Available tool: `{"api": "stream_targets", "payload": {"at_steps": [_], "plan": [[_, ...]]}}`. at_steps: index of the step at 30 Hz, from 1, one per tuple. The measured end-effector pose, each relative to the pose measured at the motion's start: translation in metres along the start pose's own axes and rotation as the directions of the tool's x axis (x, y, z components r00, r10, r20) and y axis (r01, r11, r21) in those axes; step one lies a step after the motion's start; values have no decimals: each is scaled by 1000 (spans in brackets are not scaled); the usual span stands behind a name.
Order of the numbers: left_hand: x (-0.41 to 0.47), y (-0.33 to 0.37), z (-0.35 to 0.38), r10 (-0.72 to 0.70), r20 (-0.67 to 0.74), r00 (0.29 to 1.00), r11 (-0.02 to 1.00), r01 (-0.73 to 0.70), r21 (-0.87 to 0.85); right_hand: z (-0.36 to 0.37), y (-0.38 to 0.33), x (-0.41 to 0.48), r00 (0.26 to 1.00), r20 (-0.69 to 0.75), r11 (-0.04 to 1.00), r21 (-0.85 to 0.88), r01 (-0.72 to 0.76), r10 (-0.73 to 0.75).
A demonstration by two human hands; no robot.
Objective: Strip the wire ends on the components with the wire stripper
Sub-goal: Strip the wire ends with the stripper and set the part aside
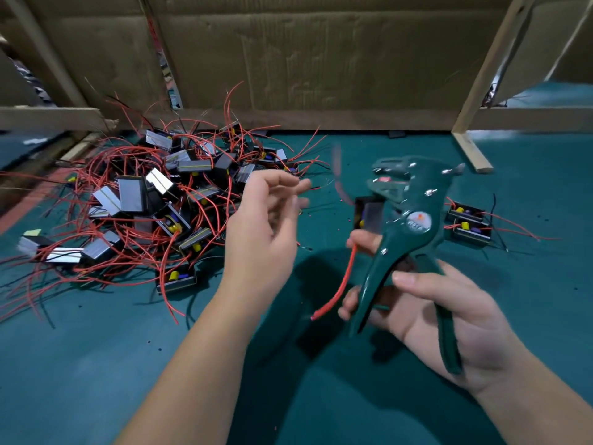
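My right hand (449,309) grips the handles of the green wire stripper (410,226), which stands upright with its jaws toward the top left. Behind the stripper's head is a black component (369,213). A red wire (340,284) hangs down from my right fingers to the left of the handles. I cannot tell whether that wire belongs to this component. My left hand (260,232) hovers just left of the stripper with its fingers loosely spread and blurred, holding nothing that I can make out.
A heap of black components with tangled red wires (154,200) covers the left of the green mat (96,364). Two more components (468,223) lie right of the stripper. A cardboard wall (321,59) and a wooden strut (471,149) close the back.
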State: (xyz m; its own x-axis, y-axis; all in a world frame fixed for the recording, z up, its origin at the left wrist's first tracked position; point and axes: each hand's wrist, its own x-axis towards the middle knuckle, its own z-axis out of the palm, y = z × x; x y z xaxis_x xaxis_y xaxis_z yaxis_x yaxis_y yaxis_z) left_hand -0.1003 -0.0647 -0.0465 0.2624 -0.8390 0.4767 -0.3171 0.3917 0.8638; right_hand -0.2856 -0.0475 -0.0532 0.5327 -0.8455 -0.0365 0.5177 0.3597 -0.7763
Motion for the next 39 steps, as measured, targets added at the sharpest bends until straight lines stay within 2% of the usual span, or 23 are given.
{"api": "stream_targets", "payload": {"at_steps": [1,2,3,4,6,9,12,14,16,19,22,24,26,29,32,35,37,39], "plan": [[1,-2,-4,134,-11,991,955,-126,267,-2,-3,1,997,-52,998,-6,62,-63],[2,-5,-9,234,-32,972,862,-192,469,-4,-6,1,987,-108,992,-24,121,-123],[3,-7,-13,275,-85,958,787,-174,592,-6,-10,2,972,-164,985,-46,165,-171],[3,-6,-16,269,-175,947,745,-89,661,-8,-13,3,955,-214,979,-70,193,-204],[5,-4,-21,188,-342,920,677,131,724,-12,-18,5,924,-303,971,-116,207,-233],[8,-9,-32,-13,-395,918,528,342,777,-14,-17,6,902,-357,968,-146,202,-242],[11,-14,-43,-114,-399,910,452,406,794,-14,-13,5,910,-335,968,-146,205,-243],[11,-17,-46,-96,-401,911,428,402,810,-11,-11,4,919,-313,969,-141,203,-238],[13,-19,-50,-49,-380,924,460,358,813,-8,-10,4,925,-309,973,-127,191,-222],[15,-17,-49,63,-303,951,671,184,718,-5,-10,4,938,-303,985,-88,150,-170],[11,0,-31,243,-210,947,839,-97,535,-7,-14,2,974,-211,996,-1,85,-83],[1,9,-13,296,-33,955,903,-268,336,-8,-18,0,997,-71,997,81,22,-16],[-11,16,3,283,192,940,940,-311,139,-10,-24,-2,995,91,985,165,-52,37],[-24,18,19,181,441,879,983,-165,-76,-9,-30,-2,965,248,945,288,-153,81],[-28,16,23,83,580,810,979,44,-201,-8,-30,-2,960,262,959,234,-158,94],[-20,16,16,-35,685,728,902,319,-292,-11,-29,-3,943,318,969,184,-163,98],[-14,14,12,-123,664,738,880,391,-271,-10,-28,-5,933,342,974,149,-169,109],[-8,7,10,-322,589,741,824,526,-212,-8,-26,-6,912,394,974,134,-183,117]]}}
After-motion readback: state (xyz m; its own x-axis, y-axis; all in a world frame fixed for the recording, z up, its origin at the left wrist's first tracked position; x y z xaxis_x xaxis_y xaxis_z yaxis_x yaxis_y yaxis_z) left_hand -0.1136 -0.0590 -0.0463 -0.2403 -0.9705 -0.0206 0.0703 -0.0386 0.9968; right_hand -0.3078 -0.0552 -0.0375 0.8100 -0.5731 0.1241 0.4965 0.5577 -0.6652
